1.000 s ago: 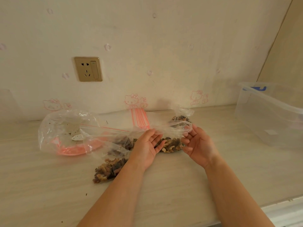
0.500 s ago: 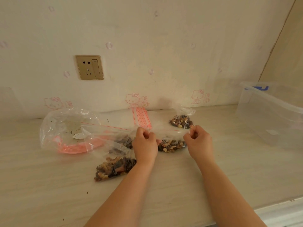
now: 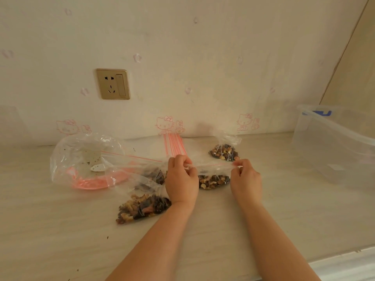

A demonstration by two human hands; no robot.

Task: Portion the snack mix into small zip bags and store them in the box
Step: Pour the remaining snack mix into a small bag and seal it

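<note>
On the counter, the big bag (image 3: 85, 159) lies far left; my left hand (image 3: 181, 177) and right hand (image 3: 244, 177) pinch the two ends of a small zip bag's (image 3: 213, 177) seal (snack mix inside), the box (image 3: 334, 145) well right

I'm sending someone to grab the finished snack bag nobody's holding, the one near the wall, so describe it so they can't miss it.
Start at the clear plastic storage box on the right of the counter and look left along the wall. The small zip bag of snack mix sits below the rightmost pink cat sticker. Unlike the bag held between the two hands, it stands alone, untouched, with its crumpled top sticking up.
</note>
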